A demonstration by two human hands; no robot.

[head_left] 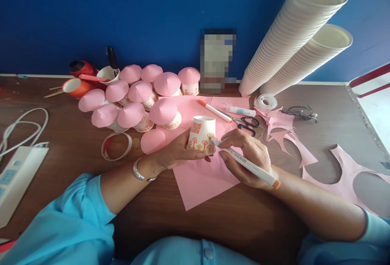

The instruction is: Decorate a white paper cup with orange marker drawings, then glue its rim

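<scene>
Far left: white power strip (pixel 22 179) on the table (pixel 76 143), white cable (pixel 38 123) looped behind it. Then an orange cup (pixel 74 88) lying tipped, and a black marker (pixel 111 57) standing in a white cup. Next, a cluster of paper cups with pink cone tops (pixel 139 91), patterns drawn on several of the walls. White ring (pixel 129 146) lies in front of them, flat pink disc (pixel 152 140) just beside.

Center: left hand (pixel 173 151) wraps the decorated cup (pixel 201 129) low on its side, narrow end up, held over the pink sheet (pixel 195 192). Cup wall has orange and yellow flowers plus an orange hatched square. Right hand (pixel 251 157) pinches the white marker (pixel 248 166), orange end pointing back, tip at the cup wall; can't tell if it's touching.

Behind the hands: orange-capped pen (pixel 215 110), glue tube (pixel 242 111), black-handled scissors (pixel 250 121). Further right: tape roll (pixel 265 102), two leaning stacks of white cups (pixel 289 33), dark wiry item (pixel 301 113), pink paper scraps (pixel 329 177).
</scene>
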